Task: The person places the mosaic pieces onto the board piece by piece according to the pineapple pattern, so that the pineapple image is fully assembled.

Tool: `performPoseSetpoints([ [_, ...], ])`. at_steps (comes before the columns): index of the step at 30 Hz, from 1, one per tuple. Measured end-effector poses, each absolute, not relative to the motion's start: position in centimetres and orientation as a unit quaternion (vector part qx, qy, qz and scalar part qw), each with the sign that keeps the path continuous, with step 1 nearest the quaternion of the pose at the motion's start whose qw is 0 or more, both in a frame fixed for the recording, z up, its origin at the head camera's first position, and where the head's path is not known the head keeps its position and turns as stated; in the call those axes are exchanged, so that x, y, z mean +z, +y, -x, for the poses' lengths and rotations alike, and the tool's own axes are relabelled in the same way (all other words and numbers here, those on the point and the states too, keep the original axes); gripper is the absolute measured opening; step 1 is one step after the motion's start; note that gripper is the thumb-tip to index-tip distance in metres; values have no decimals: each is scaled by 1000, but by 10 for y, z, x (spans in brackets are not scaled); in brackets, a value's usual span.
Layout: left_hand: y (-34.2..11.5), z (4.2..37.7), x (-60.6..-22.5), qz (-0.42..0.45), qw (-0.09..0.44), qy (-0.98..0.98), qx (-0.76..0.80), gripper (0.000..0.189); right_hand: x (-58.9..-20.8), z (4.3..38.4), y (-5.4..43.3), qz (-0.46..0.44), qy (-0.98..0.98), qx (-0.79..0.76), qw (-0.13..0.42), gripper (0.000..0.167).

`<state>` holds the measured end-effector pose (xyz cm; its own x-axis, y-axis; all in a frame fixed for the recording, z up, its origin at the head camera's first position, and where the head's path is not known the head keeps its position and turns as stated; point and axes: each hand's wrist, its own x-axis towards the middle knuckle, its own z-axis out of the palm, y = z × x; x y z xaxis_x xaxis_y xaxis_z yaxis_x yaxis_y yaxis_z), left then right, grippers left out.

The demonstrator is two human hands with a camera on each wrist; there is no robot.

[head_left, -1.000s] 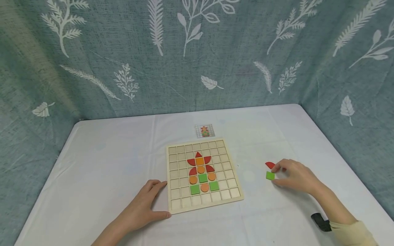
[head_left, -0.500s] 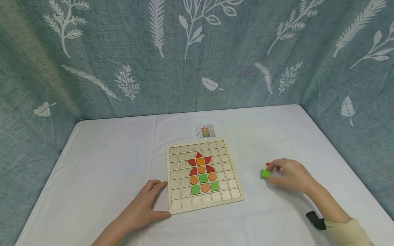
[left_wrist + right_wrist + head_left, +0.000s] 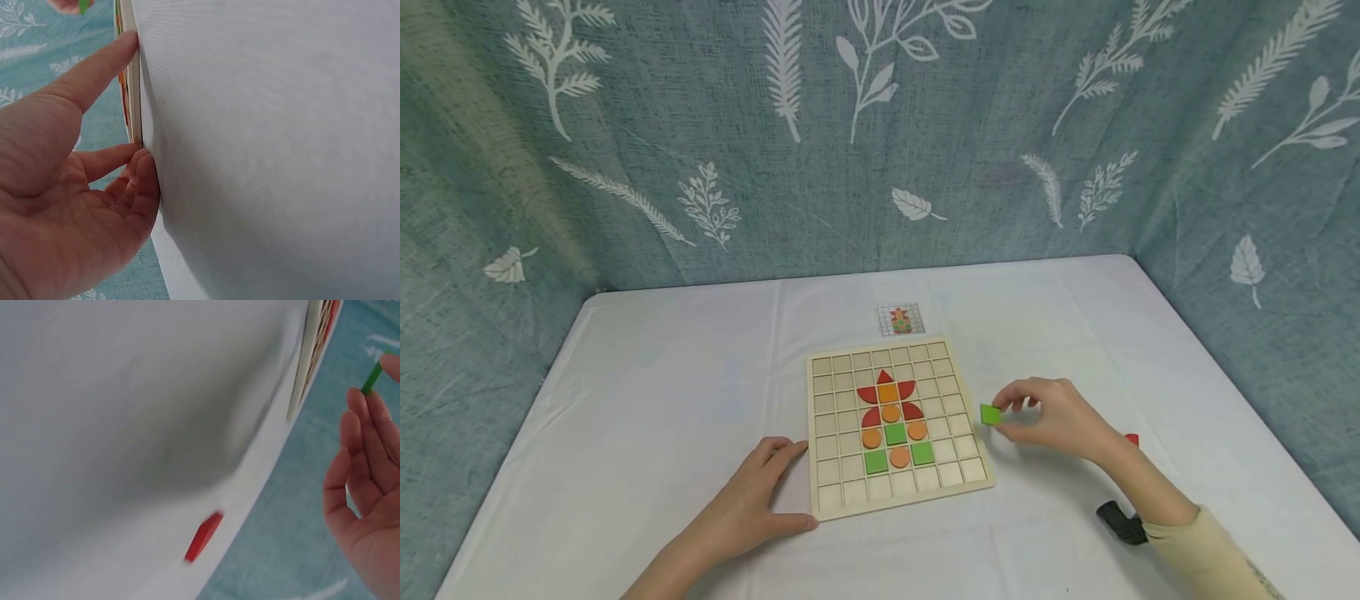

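A pale wooden grid board [image 3: 830, 498] lies mid-table, bearing red, orange and green flat tiles in a figure-like pattern. My left hand [image 3: 747, 500] rests at its left side, with the thumb at the near-left corner and fingertips along the edge. Just past the board's right edge, my right hand [image 3: 1056, 419] pinches a green square tile [image 3: 989, 415] between thumb and fingers. The right wrist view shows this tile [image 3: 372, 379] edge-on, held up off the cloth. A red tile [image 3: 204, 537] lies on the table below that hand; in the head view the forearm partly hides it.
A small card [image 3: 901, 319] printed with a coloured grid pattern lies behind the board. A black curved object [image 3: 1122, 523] is beside the right sleeve. White cloth [image 3: 685, 375] covers the table, and a leaf-patterned green curtain [image 3: 820, 208] stands behind it.
My right hand has carried the green tile leftward from near the red piece to beside the board. My left hand and the board stay where they were.
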<state>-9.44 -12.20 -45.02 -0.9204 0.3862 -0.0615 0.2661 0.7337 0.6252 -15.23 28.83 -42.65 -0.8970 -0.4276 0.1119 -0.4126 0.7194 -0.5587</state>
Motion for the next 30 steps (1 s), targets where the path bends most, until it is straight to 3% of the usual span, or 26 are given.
performPoseSetpoints([
  [6,-122,95,-451,-175,97,924,325,93,-427,155,263,252,913,-321,20,18],
  [15,-122,95,-453,-182,87,925,323,92,-432,148,213,308,897,-307,73,17],
  [30,-121,94,-451,-176,90,924,327,93,-441,134,174,410,894,-178,21,18],
])
